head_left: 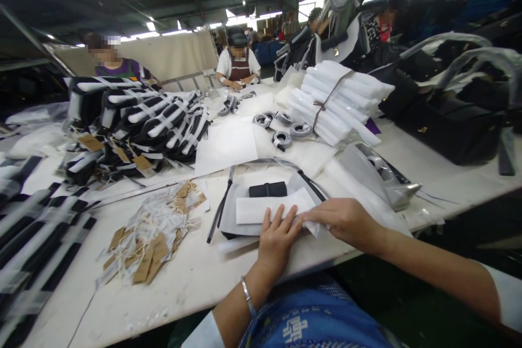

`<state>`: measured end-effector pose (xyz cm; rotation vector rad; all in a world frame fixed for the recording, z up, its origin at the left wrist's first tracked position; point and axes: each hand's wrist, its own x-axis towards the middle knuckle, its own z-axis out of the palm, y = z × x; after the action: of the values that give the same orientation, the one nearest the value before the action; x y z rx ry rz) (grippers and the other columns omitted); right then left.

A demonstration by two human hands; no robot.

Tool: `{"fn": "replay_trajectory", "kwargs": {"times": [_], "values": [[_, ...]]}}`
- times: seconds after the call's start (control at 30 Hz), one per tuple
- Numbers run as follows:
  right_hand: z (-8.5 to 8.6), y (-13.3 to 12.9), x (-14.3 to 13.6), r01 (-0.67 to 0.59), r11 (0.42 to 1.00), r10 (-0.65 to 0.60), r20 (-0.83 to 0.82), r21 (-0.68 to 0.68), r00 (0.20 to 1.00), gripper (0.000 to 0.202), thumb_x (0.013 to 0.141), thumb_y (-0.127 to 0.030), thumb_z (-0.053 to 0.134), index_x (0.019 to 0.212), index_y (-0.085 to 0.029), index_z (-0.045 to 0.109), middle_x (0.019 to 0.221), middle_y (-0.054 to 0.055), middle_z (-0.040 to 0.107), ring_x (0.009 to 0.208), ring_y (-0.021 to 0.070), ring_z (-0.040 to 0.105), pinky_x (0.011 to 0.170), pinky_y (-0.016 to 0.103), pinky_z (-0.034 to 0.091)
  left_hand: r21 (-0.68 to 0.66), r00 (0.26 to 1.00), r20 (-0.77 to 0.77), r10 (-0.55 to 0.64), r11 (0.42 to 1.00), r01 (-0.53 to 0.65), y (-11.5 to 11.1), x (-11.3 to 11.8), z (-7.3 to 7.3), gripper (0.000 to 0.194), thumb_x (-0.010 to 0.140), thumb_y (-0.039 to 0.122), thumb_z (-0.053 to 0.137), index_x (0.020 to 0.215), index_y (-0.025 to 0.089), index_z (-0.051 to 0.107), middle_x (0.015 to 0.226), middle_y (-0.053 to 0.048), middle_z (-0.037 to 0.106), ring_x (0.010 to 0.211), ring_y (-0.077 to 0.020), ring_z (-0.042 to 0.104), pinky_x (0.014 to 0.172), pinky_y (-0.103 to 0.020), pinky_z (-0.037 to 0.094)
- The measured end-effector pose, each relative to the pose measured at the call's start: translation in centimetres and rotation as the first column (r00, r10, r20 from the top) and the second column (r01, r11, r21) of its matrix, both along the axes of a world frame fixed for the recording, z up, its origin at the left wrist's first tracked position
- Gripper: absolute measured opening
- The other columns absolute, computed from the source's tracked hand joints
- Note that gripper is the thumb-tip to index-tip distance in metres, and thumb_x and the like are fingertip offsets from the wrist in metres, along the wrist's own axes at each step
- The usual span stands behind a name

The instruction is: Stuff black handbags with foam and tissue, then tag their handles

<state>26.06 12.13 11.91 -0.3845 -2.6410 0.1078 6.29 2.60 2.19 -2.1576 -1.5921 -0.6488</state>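
Observation:
A black handbag [228, 237] lies on the table in front of me, mostly covered by thin white wrapping paper [227, 207]. On top sits a folded white foam sheet [253, 211], with a rolled black strip [268, 190] just behind it. My left hand [277, 236] rests flat on the foam, fingers spread. With fingers closed, my right hand [346, 220] pinches the white sheet's right end, close to my left fingertips. A dark strap arches behind the bag, and its ends run down both sides.
Hang tags [150, 253] lie in a heap to the left, near stacked wrapped black bags [150, 114]. Behind are coiled straps [281, 139] and a tied bundle of white foam [338, 98]. A black handbag [452, 119] stands right. Co-workers sit across the table [175, 299].

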Motion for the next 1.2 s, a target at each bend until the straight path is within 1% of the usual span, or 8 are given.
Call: {"fn": "replay_trajectory", "kwargs": {"times": [0.2,0.3,0.4,0.57,0.67,0.87,1.07,1.2], "values": [[-0.9,4.5,-3.1,0.249,0.941,-0.185,0.268,-0.228,0.945,0.047,0.073,0.000,0.053,0.104,-0.026,0.077,0.102,0.004,0.078,0.097,0.0256,0.071,0.086,0.035,0.051,0.060,0.999,0.036,-0.015,0.998,0.013,0.2,0.0,-0.2,0.018,0.097,0.028,0.057,0.112,0.028,0.068,0.137,0.002,0.062,0.128,-0.0277,0.057,0.107,-0.057,0.046],[-1.6,5.5,-4.2,0.306,0.896,-0.197,0.329,-0.323,0.924,0.033,0.080,-0.008,0.057,0.098,-0.026,0.078,0.103,0.003,0.077,0.099,0.0251,0.069,0.089,0.035,0.049,0.110,0.997,0.070,-0.025,0.994,0.017,0.5,0.1,-0.4,0.016,0.097,0.028,0.058,0.109,0.026,0.068,0.133,0.001,0.066,0.126,-0.0287,0.059,0.106,-0.056,0.048],[-2.3,5.9,-4.6,0.307,0.883,-0.192,0.325,-0.354,0.926,0.017,0.088,-0.021,0.059,0.088,-0.024,0.076,0.095,0.002,0.077,0.093,0.0219,0.068,0.085,0.032,0.048,0.168,0.995,0.096,-0.043,0.985,0.026,0.8,0.2,-0.6,0.015,0.097,0.026,0.058,0.108,0.025,0.069,0.132,0.001,0.066,0.124,-0.0286,0.060,0.105,-0.055,0.049],[-3.0,6.7,-5.2,0.329,0.853,-0.207,0.315,-0.406,0.926,0.005,0.082,-0.022,0.067,0.086,-0.019,0.067,0.092,0.005,0.070,0.088,0.0203,0.063,0.076,0.028,0.044,0.213,0.992,0.115,-0.047,0.977,0.021,1.1,0.1,-1.0,0.021,0.099,0.020,0.052,0.114,0.022,0.067,0.131,-0.001,0.067,0.121,-0.0242,0.063,0.107,-0.049,0.049],[-3.2,7.6,-5.8,0.320,0.833,-0.179,0.328,-0.451,0.927,0.009,0.080,-0.021,0.070,0.084,-0.020,0.063,0.085,0.001,0.067,0.080,0.0178,0.061,0.070,0.026,0.042,0.216,0.991,0.129,-0.040,0.976,0.012,1.1,0.0,-1.0,0.024,0.101,0.018,0.047,0.113,0.020,0.067,0.127,-0.002,0.070,0.119,-0.0218,0.064,0.109,-0.045,0.047],[-3.8,9.0,-6.4,0.279,0.801,-0.116,0.320,-0.530,0.940,0.030,0.079,-0.024,0.071,0.105,-0.024,0.055,0.077,-0.005,0.064,0.071,0.0142,0.060,0.065,0.024,0.041,0.140,0.992,0.122,0.011,0.990,-0.028,1.1,-0.1,-0.4,0.033,0.104,0.022,0.040,0.130,0.024,0.060,0.126,-0.002,0.070,0.118,-0.0175,0.064,0.107,-0.039,0.049],[-4.2,9.3,-6.4,0.251,0.798,-0.118,0.266,-0.548,0.957,0.033,0.079,-0.018,0.069,0.107,-0.023,0.054,0.085,-0.003,0.063,0.070,0.0128,0.058,0.066,0.024,0.043,0.056,0.998,0.049,0.033,0.998,-0.035,1.1,0.1,0.1,0.029,0.102,0.028,0.044,0.123,0.028,0.064,0.144,-0.001,0.057,0.124,-0.0209,0.059,0.105,-0.042,0.051],[-4.3,9.4,-6.7,0.251,0.808,-0.143,0.236,-0.534,0.961,0.035,0.076,-0.018,0.073,0.106,-0.022,0.055,0.092,-0.001,0.064,0.069,0.0121,0.057,0.066,0.024,0.043,0.034,0.998,0.008,0.057,0.998,-0.057,1.2,0.3,0.0,0.026,0.100,0.027,0.049,0.122,0.027,0.064,0.137,-0.001,0.063,0.121,-0.0218,0.061,0.104,-0.042,0.051]]}}
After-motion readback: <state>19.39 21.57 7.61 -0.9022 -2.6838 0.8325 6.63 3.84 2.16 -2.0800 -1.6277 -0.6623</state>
